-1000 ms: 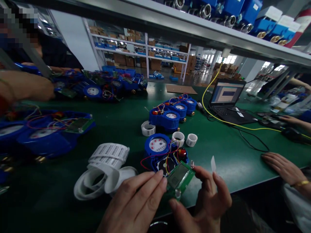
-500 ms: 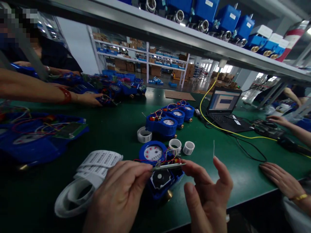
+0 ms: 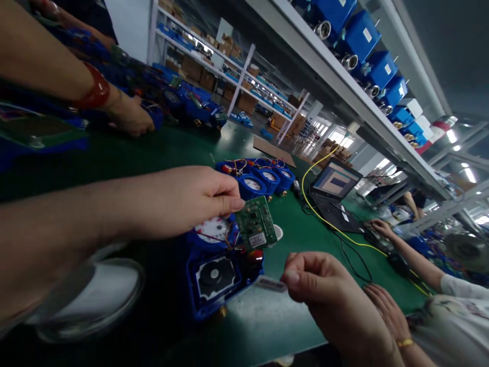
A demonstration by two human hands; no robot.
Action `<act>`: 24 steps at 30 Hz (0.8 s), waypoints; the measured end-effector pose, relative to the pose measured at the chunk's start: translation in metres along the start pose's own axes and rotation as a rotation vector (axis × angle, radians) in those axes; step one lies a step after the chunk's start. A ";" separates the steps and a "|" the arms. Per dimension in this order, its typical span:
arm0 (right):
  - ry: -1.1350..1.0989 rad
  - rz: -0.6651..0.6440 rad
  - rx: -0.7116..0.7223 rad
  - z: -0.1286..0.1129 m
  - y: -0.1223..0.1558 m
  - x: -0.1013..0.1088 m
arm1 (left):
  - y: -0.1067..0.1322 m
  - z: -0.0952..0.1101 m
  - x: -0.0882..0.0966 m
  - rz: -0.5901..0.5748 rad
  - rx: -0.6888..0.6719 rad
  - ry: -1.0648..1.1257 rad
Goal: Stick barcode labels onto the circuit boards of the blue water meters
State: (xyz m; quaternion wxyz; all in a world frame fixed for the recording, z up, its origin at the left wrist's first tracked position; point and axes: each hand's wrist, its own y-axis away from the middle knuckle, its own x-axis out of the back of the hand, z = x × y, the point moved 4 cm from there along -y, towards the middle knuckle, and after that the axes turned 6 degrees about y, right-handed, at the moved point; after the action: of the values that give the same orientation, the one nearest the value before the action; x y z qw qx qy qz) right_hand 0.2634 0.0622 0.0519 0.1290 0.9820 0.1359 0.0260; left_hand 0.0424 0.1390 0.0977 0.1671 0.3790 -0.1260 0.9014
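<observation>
My left hand (image 3: pixel 179 201) pinches a green circuit board (image 3: pixel 255 223) by its edge and holds it tilted up, its component side showing a small white sticker. Thin wires run from the board down to a blue water meter (image 3: pixel 217 267) lying open on the green table (image 3: pixel 248 326), its dial and black inner disc exposed. My right hand (image 3: pixel 324 290) is closed, thumb and fingers pinching a small white barcode label (image 3: pixel 270 284) just right of the meter, below the board.
Several more blue meters (image 3: pixel 263 176) stand behind. A roll of labels (image 3: pixel 87 300) lies blurred at the left. A laptop (image 3: pixel 332 188) with a yellow cable (image 3: pixel 328 224) sits at right. Other people's arms reach in at top left (image 3: pixel 76 86) and right (image 3: pixel 405 255).
The board has been flipped from edge-on to its back side facing up. My right hand has dropped and now holds the label flat near the meter. The view has tilted and moved closer.
</observation>
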 end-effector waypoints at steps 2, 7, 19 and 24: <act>0.031 -0.019 -0.080 -0.004 -0.007 0.002 | -0.006 0.002 0.000 -0.041 0.003 0.016; 0.062 -0.050 -0.161 -0.007 -0.017 0.002 | -0.021 -0.005 -0.003 -0.015 0.025 0.147; 0.055 -0.066 -0.198 -0.007 -0.019 -0.005 | -0.025 -0.003 -0.003 -0.058 -0.049 -0.085; 0.074 -0.081 -0.189 -0.008 -0.022 -0.009 | -0.024 -0.003 -0.002 -0.045 0.068 -0.002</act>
State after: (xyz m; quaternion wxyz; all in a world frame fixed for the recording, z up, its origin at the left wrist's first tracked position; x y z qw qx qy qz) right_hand 0.2486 0.0823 0.0539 0.2167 0.9575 0.1773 0.0697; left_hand 0.0516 0.1611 0.0966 0.1746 0.3880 -0.0870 0.9008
